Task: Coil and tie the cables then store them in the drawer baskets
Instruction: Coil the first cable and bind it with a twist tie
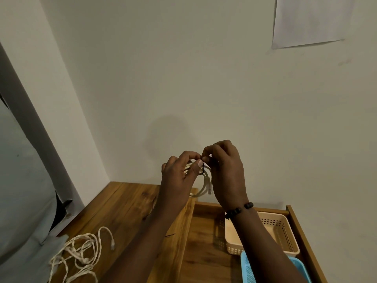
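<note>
Both hands are raised together above the back of the wooden table, fingertips meeting. The left hand grips a coiled white cable, whose loops hang down between the two palms, with a plug dangling at the lower end. The right hand, a beaded bracelet on its wrist, pinches a thin black tie at the top of the coil. Lower left on the table lies a loose tangled cable. In the open drawer sit a beige basket and a blue basket.
</note>
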